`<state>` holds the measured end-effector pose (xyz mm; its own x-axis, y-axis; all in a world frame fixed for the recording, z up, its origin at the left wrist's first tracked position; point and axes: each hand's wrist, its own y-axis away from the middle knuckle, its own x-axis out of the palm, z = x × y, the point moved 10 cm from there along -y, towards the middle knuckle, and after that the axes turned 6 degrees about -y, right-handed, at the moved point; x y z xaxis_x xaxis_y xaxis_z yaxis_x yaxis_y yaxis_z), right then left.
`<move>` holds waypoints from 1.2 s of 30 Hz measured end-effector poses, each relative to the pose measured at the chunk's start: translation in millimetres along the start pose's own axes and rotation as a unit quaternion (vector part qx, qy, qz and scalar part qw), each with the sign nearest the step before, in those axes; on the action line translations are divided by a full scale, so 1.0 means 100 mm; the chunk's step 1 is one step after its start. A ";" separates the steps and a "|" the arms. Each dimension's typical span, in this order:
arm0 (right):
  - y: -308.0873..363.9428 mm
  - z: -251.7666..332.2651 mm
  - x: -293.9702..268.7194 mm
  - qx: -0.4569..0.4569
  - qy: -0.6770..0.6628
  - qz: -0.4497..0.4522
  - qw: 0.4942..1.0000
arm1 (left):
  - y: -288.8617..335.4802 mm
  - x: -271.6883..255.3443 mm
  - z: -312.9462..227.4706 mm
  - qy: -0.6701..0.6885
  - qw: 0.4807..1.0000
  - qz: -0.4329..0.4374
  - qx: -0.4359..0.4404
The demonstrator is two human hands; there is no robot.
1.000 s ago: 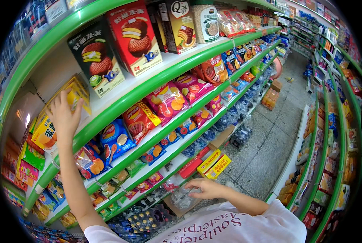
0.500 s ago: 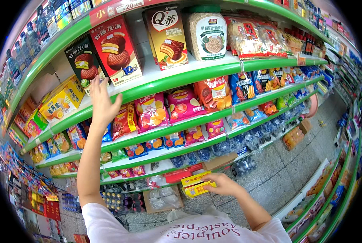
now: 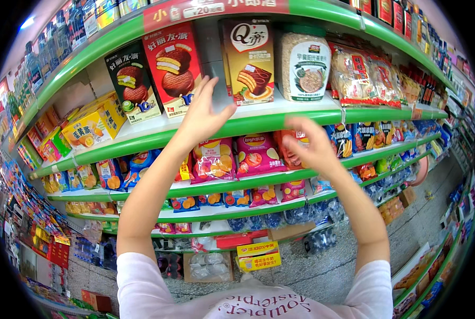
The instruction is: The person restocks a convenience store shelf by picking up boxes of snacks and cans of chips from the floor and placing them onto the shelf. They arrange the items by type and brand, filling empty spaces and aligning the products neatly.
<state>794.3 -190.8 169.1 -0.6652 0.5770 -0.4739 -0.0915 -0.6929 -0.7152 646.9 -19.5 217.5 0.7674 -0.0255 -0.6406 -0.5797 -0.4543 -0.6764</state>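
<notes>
My left hand (image 3: 204, 110) is raised to the upper shelf with fingers stretched out and apart. Its fingertips overlap the lower right of a red box of chocolate pies (image 3: 175, 64); I cannot tell if they touch. Left of that stands a dark box of pies (image 3: 135, 87). A brown and yellow box of chocolate cakes (image 3: 251, 61) is upright to the hand's right, beside a green-lidded oatmeal jar (image 3: 305, 64). My right hand (image 3: 312, 146), slightly blurred, hangs in front of an orange-red chip bag (image 3: 290, 154), its fingers apart and holding nothing.
A yellow pack of pies (image 3: 91, 125) lies left on the upper shelf (image 3: 237, 125). Clear bags of rice crackers (image 3: 362, 74) sit to the right. Pink chip bags (image 3: 257, 154) fill the shelf below. A yellow carton (image 3: 259, 256) stands low near my body.
My left hand has moved right, from the dark box to the red one. My right hand has risen from beside the yellow carton to the chip shelf. The view has shifted.
</notes>
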 end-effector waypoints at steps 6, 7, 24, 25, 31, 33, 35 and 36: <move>-1.20 -0.68 -0.15 0.016 0.019 -0.156 0.987 | -0.74 0.43 0.41 0.235 0.967 -0.031 -0.090; -1.28 -0.71 -0.09 0.020 -0.020 -0.158 0.987 | -0.83 0.46 0.44 0.269 0.960 -0.045 -0.070; -1.30 -0.80 0.08 0.077 -0.175 -0.124 0.974 | -0.61 0.42 0.24 0.414 0.908 -0.018 -0.059; -1.28 -0.74 0.05 0.052 -0.154 -0.109 0.981 | -0.57 0.41 0.17 0.402 0.914 0.003 -0.053; -0.99 -0.22 0.20 -0.223 0.179 0.030 0.958 | -0.19 0.16 -0.25 0.131 0.984 -0.058 0.108; -0.94 -1.00 0.15 0.084 -0.462 0.037 0.882 | 0.02 0.19 -0.39 0.063 0.984 -0.093 0.138; -0.73 -0.35 -0.06 -0.228 -0.082 -0.007 0.970 | 0.24 0.21 -0.43 0.015 0.977 -0.133 0.165; -0.66 -0.40 -0.11 -0.243 -0.059 -0.005 0.968 | 0.37 0.21 -0.54 -0.045 0.965 -0.172 0.192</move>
<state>837.3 -133.9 200.8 -0.7487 0.5098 -0.4238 0.2421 -0.3849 -0.8906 656.4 -85.4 198.8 0.9155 0.1536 -0.3718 -0.3673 -0.0574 -0.9283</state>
